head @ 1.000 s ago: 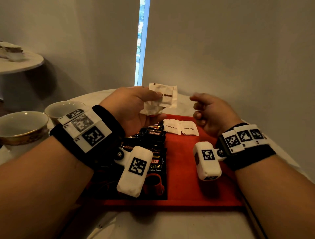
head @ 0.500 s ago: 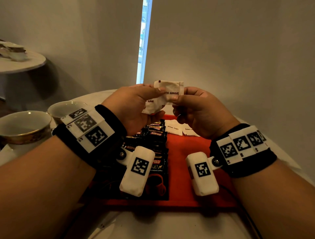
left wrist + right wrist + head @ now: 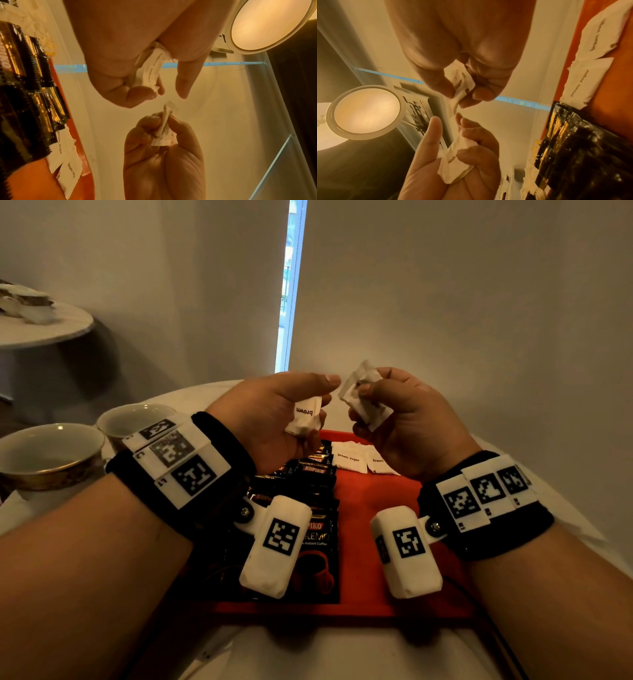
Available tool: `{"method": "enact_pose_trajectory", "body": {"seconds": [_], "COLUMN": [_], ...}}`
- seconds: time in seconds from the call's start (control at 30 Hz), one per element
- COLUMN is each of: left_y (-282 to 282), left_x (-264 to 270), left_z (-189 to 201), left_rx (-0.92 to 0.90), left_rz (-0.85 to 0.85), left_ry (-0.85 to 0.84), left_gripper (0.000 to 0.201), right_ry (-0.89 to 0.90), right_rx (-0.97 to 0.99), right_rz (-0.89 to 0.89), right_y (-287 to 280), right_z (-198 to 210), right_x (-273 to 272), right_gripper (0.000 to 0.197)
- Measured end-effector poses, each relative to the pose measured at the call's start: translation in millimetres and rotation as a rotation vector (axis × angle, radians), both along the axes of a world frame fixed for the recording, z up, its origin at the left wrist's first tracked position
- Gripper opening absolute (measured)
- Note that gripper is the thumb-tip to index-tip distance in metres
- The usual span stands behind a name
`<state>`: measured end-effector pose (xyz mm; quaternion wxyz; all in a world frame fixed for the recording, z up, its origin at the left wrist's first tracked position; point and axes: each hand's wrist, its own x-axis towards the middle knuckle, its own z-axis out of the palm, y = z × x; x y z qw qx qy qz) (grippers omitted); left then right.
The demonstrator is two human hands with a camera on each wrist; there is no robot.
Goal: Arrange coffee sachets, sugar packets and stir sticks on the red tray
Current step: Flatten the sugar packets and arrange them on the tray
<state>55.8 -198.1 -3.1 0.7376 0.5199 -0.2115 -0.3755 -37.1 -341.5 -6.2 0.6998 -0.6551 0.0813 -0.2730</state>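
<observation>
Hotel-type room or lounge w/ coffee setup, round white table [image 3: 191,395] w/ gold-rimmed cups [image 3: 44,453], second small round table [image 3: 51,330] by plain wall, blind w/ window slit [image 3: 291,285], round ceiling lamp [image 3: 364,112]

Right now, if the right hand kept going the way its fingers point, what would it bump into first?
Probably the left hand and the sugar packets it grips; they sit close opposite the right hand, though depth is unclear.

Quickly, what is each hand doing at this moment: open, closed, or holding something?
Left hand: closed, holding a bunch of sugar packets.
Right hand: closed, pinching a single sugar packet.
</observation>
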Motion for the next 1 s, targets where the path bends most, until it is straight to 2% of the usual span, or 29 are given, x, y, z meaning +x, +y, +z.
{"method": "enact_pose_trajectory", "body": {"seconds": [0.17,0.27,0.43,0.53,0.63,0.9,1.0], "left_y": [1.6,2.1,1.5,1.1,1.2,0.4,-0.9], "left_x": [0.4,-0.4,0.3,0.8,1.4,1.5,2.6], "left_z": [-1.5,-0.1,0.1,-1.1,-1.6,-0.5,-0.2], "left_rx": [-0.022,-0.032,-0.044,-0.006,0.025,0.023,0.0], "left_rz": [-0.063,-0.046,-0.009,-0.01,0.015,0.035,0.052], "left_ry": [-0.066,-0.074,-0.054,-0.069,-0.086,-0.093,-0.031], "left_gripper": [0.031,0.017,0.013,0.01,0.025,0.01,0.007], "right_ry": [0.035,0.03,-0.002,0.008,0.028,0.045,0.062], "right_rx": [-0.031,-0.028,0.03,0.026,0.001,-0.046,-0.044], "right_rz": [0.031,0.038,-0.021,-0.047,-0.043,0.0,-0.047], "right_y": [6.7,9.8,10.5,6.5,4.1,-2.7,-9.6], "right_z": [-0.6,-0.2,0.1,-0.4,-1.3,-4.4,-5.9], "right_x": [-0.9,-1.8,0.6,0.5,-0.1,1.4,2.8], "right_gripper": [0.013,0.016,0.033,0.027,0.02,0.008,0.009]}}
